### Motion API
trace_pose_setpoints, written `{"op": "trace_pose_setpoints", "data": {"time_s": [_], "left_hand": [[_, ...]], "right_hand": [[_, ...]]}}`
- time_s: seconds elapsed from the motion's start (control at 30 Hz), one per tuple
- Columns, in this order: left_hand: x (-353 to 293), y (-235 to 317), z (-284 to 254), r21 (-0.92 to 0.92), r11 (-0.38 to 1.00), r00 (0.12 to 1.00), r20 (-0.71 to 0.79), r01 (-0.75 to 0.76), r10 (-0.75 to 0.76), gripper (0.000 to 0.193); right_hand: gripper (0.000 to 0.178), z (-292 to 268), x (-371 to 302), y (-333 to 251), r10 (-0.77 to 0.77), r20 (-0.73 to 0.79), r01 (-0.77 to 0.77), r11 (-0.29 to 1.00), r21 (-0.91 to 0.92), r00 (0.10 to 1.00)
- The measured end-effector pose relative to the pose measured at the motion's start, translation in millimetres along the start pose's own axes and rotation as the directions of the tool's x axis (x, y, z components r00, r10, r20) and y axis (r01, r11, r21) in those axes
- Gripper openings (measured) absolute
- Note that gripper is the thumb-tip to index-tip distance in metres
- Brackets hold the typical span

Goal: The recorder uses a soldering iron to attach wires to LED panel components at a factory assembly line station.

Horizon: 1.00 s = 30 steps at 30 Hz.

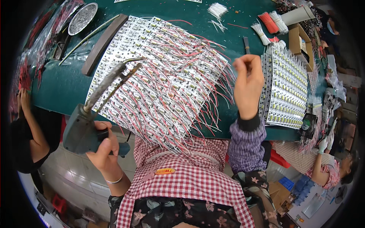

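My left hand [105,152] is wrapped around the handle of a dark green soldering gun [79,131]. Its long, worn tip and a thin feed tube beside it reach over the upper left part of a white circuit board panel [133,41]. Rows of small components cover that panel, and many red and white wires [178,91] trail across it and over its near and right edges. My right hand [249,87] is raised just off the panel's right side, fingers curled together in a pinch. Anything between those fingertips is too small to make out.
A stack of board panels [287,89] stands to the right. Beyond are bundled red wires [268,22], white wires [217,10], a cardboard box [298,41] and a flat dark tool [246,45]. A dark bar [104,45] and metal dish [83,19] lie left. Co-workers sit both sides.
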<state>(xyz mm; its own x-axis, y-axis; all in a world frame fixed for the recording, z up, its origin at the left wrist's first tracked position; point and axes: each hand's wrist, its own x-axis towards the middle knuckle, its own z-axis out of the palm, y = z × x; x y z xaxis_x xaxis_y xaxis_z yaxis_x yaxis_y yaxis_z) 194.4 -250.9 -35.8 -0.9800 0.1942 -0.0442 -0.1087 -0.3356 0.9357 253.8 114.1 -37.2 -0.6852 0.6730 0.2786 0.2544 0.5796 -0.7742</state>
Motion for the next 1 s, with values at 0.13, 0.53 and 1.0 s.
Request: {"op": "trace_pose_setpoints", "data": {"time_s": [0.13,0.53,1.0], "left_hand": [[-18.2,1.1,26.9,0.203,0.976,0.997,0.014,-0.081,0.08,0.052],[-43.4,-5.2,46.0,0.683,0.731,0.989,0.11,-0.003,-0.099,0.024],[-28.3,-11.6,62.5,0.749,0.651,0.961,0.253,-0.121,-0.113,0.022]], "right_hand": [[0.007,13.8,-42.2,-29.2,-0.063,0.201,0.01,0.966,0.257,0.977],[0.017,45.6,-62.5,-13.2,-0.217,0.252,0.216,0.976,0.03,0.943],[0.019,48.5,-63.0,-11.6,-0.25,0.234,0.256,0.967,0.001,0.94]]}}
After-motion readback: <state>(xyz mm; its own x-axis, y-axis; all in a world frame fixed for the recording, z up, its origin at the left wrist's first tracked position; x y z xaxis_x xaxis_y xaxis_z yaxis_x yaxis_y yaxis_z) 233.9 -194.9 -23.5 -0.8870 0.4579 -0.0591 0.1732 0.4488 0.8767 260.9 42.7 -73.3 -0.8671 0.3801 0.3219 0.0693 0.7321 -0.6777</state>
